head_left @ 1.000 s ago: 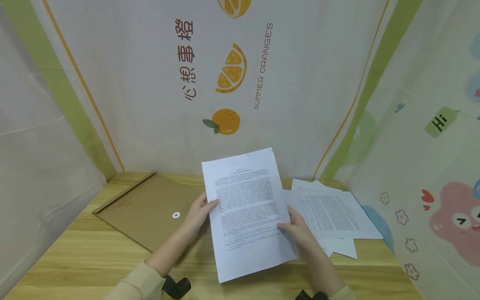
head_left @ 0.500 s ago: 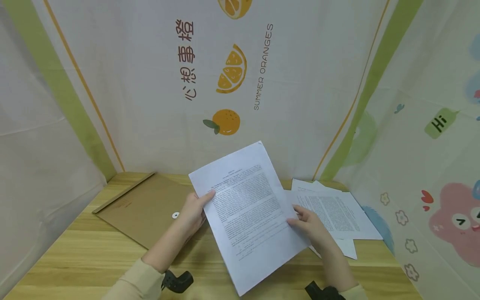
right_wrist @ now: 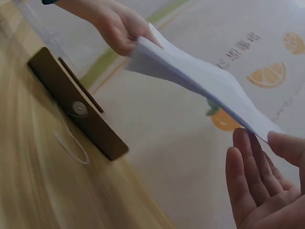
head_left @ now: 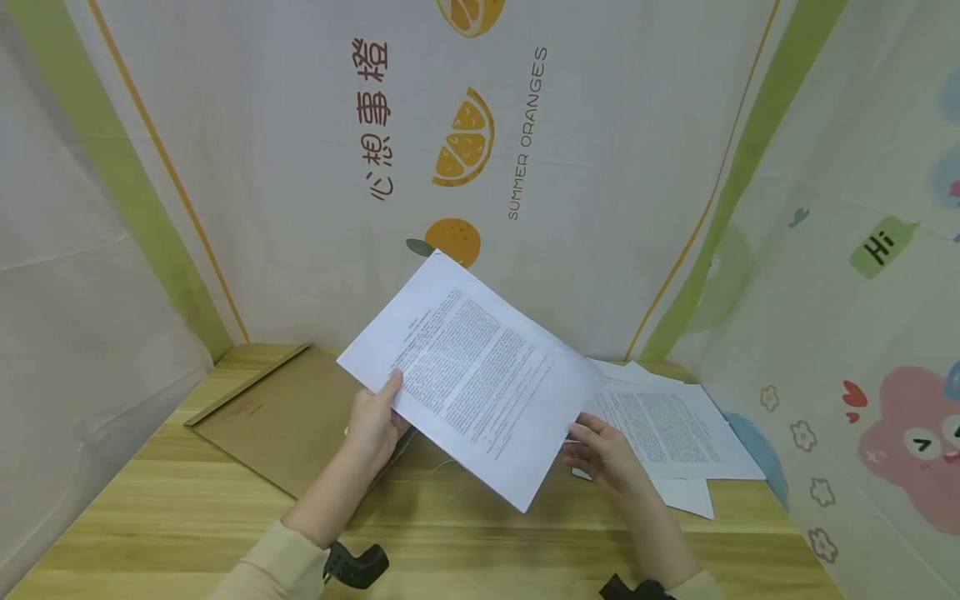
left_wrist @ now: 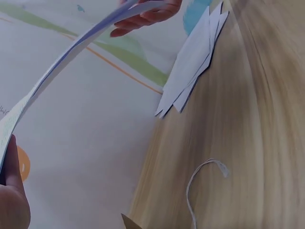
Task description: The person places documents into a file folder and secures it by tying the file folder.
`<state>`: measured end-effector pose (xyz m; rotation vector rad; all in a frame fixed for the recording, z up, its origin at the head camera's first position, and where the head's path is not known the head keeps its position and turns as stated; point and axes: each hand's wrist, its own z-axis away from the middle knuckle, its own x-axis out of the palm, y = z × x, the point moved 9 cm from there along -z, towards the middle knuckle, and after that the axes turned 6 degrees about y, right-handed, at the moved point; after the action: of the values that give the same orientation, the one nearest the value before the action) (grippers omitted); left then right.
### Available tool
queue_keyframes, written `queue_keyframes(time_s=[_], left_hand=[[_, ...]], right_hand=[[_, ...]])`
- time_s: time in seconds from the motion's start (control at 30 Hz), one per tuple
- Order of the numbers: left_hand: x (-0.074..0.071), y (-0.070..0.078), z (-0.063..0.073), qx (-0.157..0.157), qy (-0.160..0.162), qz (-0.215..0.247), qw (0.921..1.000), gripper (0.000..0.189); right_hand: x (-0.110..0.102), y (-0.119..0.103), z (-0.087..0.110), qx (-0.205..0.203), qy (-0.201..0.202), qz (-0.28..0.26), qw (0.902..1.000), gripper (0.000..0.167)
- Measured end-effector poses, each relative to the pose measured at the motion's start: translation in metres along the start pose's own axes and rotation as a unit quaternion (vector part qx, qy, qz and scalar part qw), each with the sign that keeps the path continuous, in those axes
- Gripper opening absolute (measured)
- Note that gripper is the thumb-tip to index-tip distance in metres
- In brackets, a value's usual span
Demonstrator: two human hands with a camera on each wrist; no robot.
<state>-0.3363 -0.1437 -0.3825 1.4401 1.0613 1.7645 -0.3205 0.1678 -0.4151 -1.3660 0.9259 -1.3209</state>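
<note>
A thin sheaf of printed papers (head_left: 472,367) is held up above the table, turned at a slant, its sheets bowing slightly in both wrist views. My left hand (head_left: 375,421) grips its left edge, thumb on the printed face and fingers underneath. At the lower right edge is my right hand (head_left: 603,454), its fingers loosely extended. In the right wrist view, the right thumb (right_wrist: 286,145) lies by the paper's edge, with the fingers below and apart from the sheets. A brown paper document envelope (head_left: 277,417) lies behind my left arm, partly covered by hand and papers.
More printed papers (head_left: 667,425) lie overlapping on the right of the wooden table (head_left: 585,542). A pale string (left_wrist: 190,191) trails from the envelope's round button (right_wrist: 79,108) onto the wood. A printed fabric curtain (head_left: 300,208) stands behind and at both sides.
The sheaf has turned counterclockwise, its top swinging left and its lower edge rising to the right. My right hand's pinch on the edge has loosened; the left hand keeps its grip.
</note>
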Motion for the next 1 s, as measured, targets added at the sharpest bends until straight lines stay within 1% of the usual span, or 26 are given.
queue_keyframes(time_s=[0.07,0.13,0.23,0.3,0.33,0.4,0.5,0.57,0.63,0.7,0.77,0.8,0.9,0.97,1.0], left_hand=[[-0.001,-0.002,0.001,-0.007,0.003,0.009,0.9999,0.036],[-0.002,-0.004,0.001,-0.011,0.003,0.014,0.9998,0.035],[-0.006,-0.004,-0.001,0.000,-0.001,-0.002,1.0000,0.035],[-0.013,-0.002,-0.004,0.009,0.000,-0.022,0.9997,0.035],[-0.017,-0.001,-0.005,0.014,0.003,-0.035,0.9993,0.036],[-0.027,0.000,-0.009,0.019,0.009,-0.051,0.9985,0.036],[-0.042,-0.002,-0.014,0.019,0.007,-0.082,0.9964,0.038],[-0.050,-0.003,-0.016,0.019,-0.002,-0.108,0.9940,0.040],[-0.056,-0.004,-0.018,0.024,-0.015,-0.150,0.9883,0.040],[-0.061,-0.002,-0.018,0.041,-0.028,-0.207,0.9771,0.038],[-0.062,0.001,-0.017,0.070,-0.048,-0.264,0.9609,0.036],[-0.062,0.002,-0.015,0.084,-0.064,-0.289,0.9515,0.035],[-0.059,0.004,-0.010,0.127,-0.113,-0.356,0.9187,0.031],[-0.058,0.003,-0.006,0.149,-0.143,-0.397,0.8945,0.028],[-0.058,0.002,-0.004,0.159,-0.156,-0.417,0.8810,0.025]], right_hand=[[0.010,0.002,0.001,-0.007,-0.010,0.018,0.9998,0.042],[0.016,0.002,0.002,-0.020,-0.005,0.049,0.9986,0.037],[0.016,0.000,0.004,-0.038,0.026,0.087,0.9951,0.034],[0.012,-0.003,0.005,-0.047,0.045,0.105,0.9923,0.034],[0.010,-0.004,0.006,-0.050,0.047,0.112,0.9913,0.034],[0.006,-0.004,0.007,-0.054,0.039,0.122,0.9903,0.034],[-0.001,0.000,0.009,-0.052,0.012,0.138,0.9890,0.037],[-0.006,0.003,0.011,-0.049,-0.007,0.143,0.9886,0.041],[-0.010,0.007,0.013,-0.042,-0.021,0.141,0.9889,0.045],[-0.013,0.011,0.013,-0.032,-0.035,0.137,0.9894,0.048],[-0.016,0.016,0.014,-0.018,-0.045,0.132,0.9901,0.049],[-0.017,0.019,0.014,-0.011,-0.050,0.130,0.9902,0.049],[-0.021,0.027,0.014,0.011,-0.065,0.128,0.9896,0.048],[-0.024,0.033,0.015,0.025,-0.071,0.123,0.9895,0.047],[-0.025,0.036,0.015,0.033,-0.075,0.120,0.9894,0.046]])
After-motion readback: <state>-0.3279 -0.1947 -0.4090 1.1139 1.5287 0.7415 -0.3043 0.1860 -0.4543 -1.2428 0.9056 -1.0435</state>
